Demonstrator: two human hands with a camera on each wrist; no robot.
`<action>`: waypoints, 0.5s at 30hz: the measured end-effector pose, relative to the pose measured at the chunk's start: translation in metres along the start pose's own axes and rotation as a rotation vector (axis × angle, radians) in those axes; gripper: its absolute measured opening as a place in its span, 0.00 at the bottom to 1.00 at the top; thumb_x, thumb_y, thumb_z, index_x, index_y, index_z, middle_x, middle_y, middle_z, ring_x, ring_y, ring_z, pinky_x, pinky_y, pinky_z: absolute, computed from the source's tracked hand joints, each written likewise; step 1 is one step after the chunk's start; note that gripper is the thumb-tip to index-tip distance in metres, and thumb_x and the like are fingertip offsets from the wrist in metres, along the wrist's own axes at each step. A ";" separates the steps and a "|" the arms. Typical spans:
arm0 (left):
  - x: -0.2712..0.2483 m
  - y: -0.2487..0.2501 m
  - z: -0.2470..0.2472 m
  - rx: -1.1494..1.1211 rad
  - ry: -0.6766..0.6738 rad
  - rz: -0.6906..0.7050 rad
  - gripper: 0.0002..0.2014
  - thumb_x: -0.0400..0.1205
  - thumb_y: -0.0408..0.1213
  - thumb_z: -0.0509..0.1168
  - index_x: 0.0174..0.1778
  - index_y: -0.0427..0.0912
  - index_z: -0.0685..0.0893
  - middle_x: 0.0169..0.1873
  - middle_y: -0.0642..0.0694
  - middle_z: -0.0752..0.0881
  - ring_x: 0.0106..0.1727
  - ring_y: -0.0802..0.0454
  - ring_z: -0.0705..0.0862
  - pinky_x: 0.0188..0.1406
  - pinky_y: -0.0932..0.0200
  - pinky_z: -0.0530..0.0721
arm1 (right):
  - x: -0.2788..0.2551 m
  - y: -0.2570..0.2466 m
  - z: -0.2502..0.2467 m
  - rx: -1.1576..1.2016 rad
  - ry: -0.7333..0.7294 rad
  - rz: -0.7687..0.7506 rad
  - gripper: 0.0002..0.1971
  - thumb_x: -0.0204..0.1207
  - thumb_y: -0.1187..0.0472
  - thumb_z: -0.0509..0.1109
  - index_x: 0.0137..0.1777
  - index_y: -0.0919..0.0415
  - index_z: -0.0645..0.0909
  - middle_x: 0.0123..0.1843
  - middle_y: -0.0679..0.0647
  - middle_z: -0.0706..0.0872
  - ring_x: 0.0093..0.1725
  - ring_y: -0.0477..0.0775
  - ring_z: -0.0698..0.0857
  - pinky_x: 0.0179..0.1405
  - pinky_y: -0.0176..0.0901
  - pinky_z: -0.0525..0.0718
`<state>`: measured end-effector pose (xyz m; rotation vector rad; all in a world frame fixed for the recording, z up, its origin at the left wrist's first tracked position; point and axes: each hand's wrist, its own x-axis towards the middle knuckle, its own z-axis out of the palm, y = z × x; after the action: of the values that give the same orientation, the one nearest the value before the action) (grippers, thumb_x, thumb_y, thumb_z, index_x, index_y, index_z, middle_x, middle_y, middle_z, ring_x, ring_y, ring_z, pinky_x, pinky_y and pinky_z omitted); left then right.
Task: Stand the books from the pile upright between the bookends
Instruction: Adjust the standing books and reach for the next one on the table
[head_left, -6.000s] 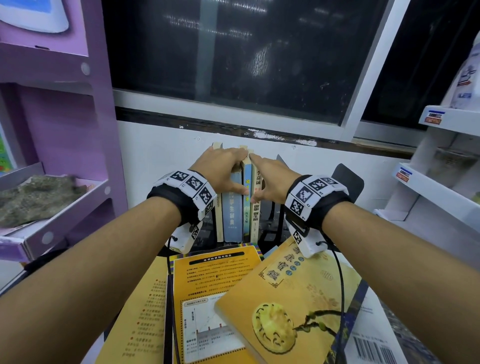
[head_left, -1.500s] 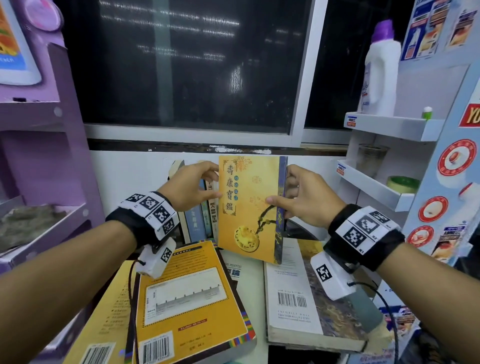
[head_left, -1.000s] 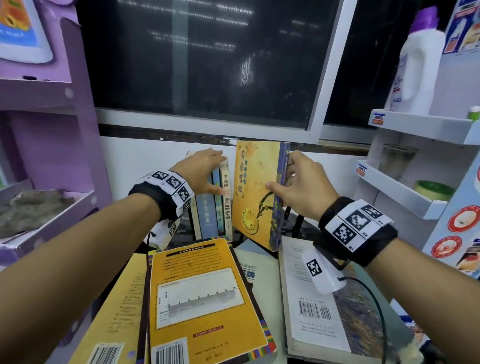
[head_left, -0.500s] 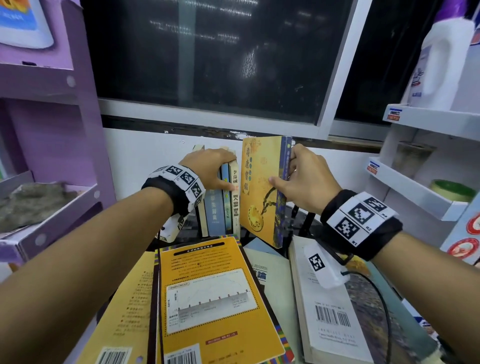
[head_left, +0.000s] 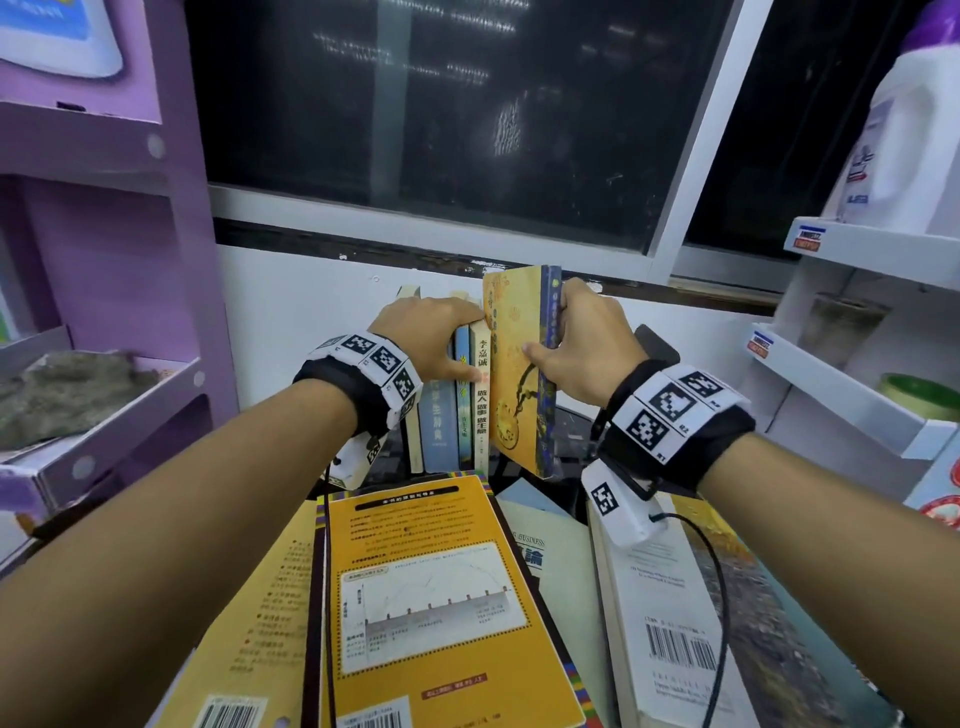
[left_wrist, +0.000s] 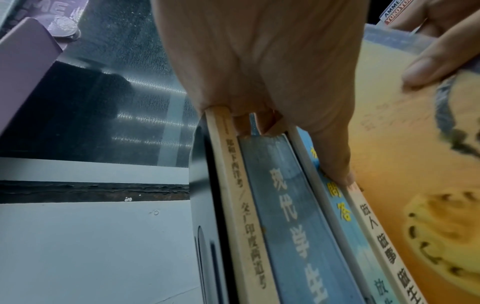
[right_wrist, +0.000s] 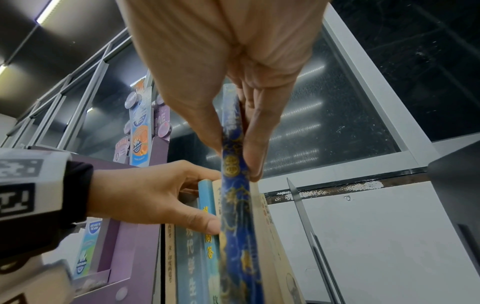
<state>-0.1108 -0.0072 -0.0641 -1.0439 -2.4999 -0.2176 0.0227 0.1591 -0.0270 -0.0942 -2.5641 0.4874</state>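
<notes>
My right hand (head_left: 550, 338) pinches a yellow book with a blue spine (head_left: 511, 395), thumb on the front cover and fingers behind. The book stands almost upright, its lower edge a little above the pile, leaning against the right end of a row of upright books (head_left: 447, 415). My left hand (head_left: 457, 332) grips the tops of that row, thumb on a spine (left_wrist: 335, 164). A black bookend (left_wrist: 205, 226) backs the row on the left. The other bookend (head_left: 657, 343) shows behind my right hand.
Lying flat in front are an orange book (head_left: 436, 587), a thick white-backed book (head_left: 670, 623), a yellow one (head_left: 260, 623) and a pale one (head_left: 545, 540). A purple shelf unit (head_left: 119, 312) stands left, white shelves (head_left: 857, 395) right, a dark window (head_left: 441, 119) behind.
My right hand has carried the yellow book back and left from over the pile, turning it upright against the row. My left hand has stayed on the row.
</notes>
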 end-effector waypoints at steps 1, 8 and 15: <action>-0.001 0.000 0.000 0.006 0.007 0.000 0.35 0.73 0.66 0.73 0.74 0.56 0.76 0.66 0.55 0.85 0.62 0.47 0.84 0.48 0.55 0.75 | 0.002 -0.001 0.004 -0.004 -0.002 0.004 0.20 0.76 0.57 0.78 0.60 0.61 0.72 0.56 0.56 0.85 0.48 0.51 0.82 0.29 0.30 0.74; -0.004 -0.002 0.003 0.015 0.043 -0.001 0.34 0.72 0.66 0.73 0.73 0.56 0.77 0.64 0.55 0.86 0.59 0.47 0.85 0.50 0.55 0.76 | 0.011 -0.008 0.032 0.003 0.007 0.039 0.21 0.77 0.59 0.76 0.62 0.64 0.70 0.55 0.60 0.84 0.52 0.60 0.85 0.40 0.43 0.76; -0.005 -0.003 0.004 -0.004 0.053 -0.015 0.36 0.72 0.67 0.73 0.73 0.54 0.78 0.65 0.54 0.86 0.60 0.47 0.85 0.57 0.52 0.79 | 0.015 -0.004 0.058 0.028 0.001 0.077 0.20 0.78 0.60 0.74 0.61 0.65 0.67 0.55 0.62 0.83 0.51 0.62 0.85 0.42 0.49 0.83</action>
<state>-0.1114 -0.0113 -0.0701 -1.0082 -2.4613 -0.2511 -0.0193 0.1392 -0.0649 -0.1841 -2.5590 0.5522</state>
